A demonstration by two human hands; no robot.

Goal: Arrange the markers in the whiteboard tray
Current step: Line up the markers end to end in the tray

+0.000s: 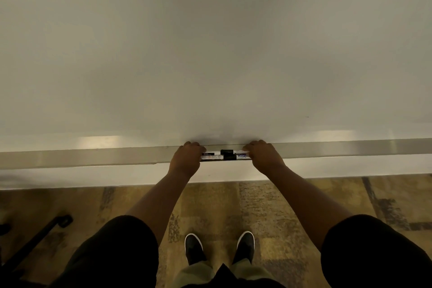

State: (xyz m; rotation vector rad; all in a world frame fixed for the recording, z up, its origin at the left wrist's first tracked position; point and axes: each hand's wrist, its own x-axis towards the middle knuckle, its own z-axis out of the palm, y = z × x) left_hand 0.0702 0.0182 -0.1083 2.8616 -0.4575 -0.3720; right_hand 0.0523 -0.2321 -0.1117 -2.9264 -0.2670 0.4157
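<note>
A long metal whiteboard tray [93, 158] runs across the view under a blank whiteboard [210, 54]. Several white markers with black caps [224, 155] lie in it in two rows, end to end. My left hand [187, 159] rests on the left ends of the markers, fingers curled over them. On the right ends sits my right hand [264, 155], fingers likewise curled. The ends of the markers are hidden under both hands, so only the middle stretch shows.
Patterned carpet [304, 199] lies below the wall. My two shoes [219, 248] stand close to the board. A dark bar-like object [39, 238] lies on the floor at the lower left.
</note>
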